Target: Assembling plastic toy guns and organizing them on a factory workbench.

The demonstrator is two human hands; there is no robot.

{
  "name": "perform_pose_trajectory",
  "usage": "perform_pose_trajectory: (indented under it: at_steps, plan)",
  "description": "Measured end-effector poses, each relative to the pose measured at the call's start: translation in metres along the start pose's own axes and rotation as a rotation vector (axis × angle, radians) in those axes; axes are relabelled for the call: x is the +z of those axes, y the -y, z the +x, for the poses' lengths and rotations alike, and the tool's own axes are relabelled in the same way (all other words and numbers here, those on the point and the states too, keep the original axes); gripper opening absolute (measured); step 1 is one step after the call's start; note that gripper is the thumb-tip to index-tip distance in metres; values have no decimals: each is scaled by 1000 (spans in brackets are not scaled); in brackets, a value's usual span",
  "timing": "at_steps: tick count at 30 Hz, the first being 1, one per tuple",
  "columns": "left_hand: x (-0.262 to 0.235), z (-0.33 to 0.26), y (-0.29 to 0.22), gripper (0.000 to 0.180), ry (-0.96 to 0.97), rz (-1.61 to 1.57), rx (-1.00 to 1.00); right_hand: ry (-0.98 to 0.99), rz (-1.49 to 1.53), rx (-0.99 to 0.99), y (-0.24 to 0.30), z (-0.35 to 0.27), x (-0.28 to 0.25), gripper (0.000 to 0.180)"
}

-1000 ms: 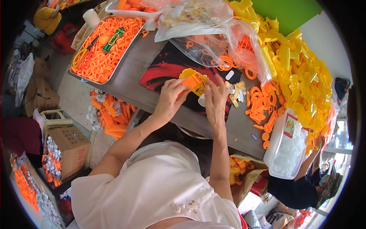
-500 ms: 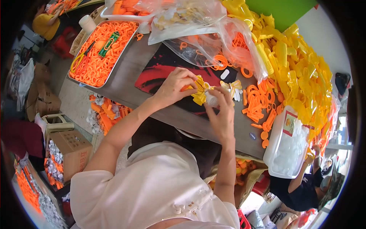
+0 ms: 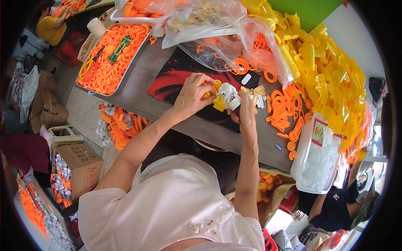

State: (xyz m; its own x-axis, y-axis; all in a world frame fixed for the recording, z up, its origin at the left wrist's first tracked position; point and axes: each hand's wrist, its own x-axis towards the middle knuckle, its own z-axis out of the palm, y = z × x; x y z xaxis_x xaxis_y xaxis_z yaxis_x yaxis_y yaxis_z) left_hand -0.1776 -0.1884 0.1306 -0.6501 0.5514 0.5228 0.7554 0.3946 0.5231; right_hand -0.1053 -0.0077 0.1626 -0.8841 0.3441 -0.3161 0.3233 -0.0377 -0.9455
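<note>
The right hand (image 3: 248, 113) now grips a knobbly white part (image 3: 228, 95), turned up beside the yellow shell (image 3: 218, 105) where half a second ago it fingered thin dark wires, so both pieces meet mid-work. The left hand (image 3: 192, 94) pinches that smooth shell (its fingertips are hidden) at nine o'clock; glossy, curved yellow pieces (image 3: 326, 71) heap at two.

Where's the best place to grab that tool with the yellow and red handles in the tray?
Probably by the handles, coming down from above at the near left corner of the tray. The tool lies on the orange rings, its handles spread toward that corner and its dark end pointing away.
</note>
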Motion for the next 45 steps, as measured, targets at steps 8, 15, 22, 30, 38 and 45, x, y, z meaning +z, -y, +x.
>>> perform_pose_trajectory:
  at_steps: [8, 15, 22, 30, 38, 45]
  plan:
    - [-20, 32, -25, 47, -5, 172, 344, 96, -98, -63, 6, 13, -3, 53]
    - [-11, 42, -3, 54, 140, -41, 197, -39, -383, -326, 3, 2, -8, 35]
    - [-1, 30, 31, 50, 198, -532, -65, -147, -1018, -986, -24, 16, -7, 41]
    - [3, 25, 30, 50, 146, -373, 56, -31, -1031, -1052, -18, 17, -16, 32]
    - [8, 25, 31, 50, 127, -370, 55, 14, -967, -1107, -5, 18, -16, 23]
    - [5, 22, 29, 46, 84, -272, 114, 90, -1110, -1013, -24, -51, 28, 14]
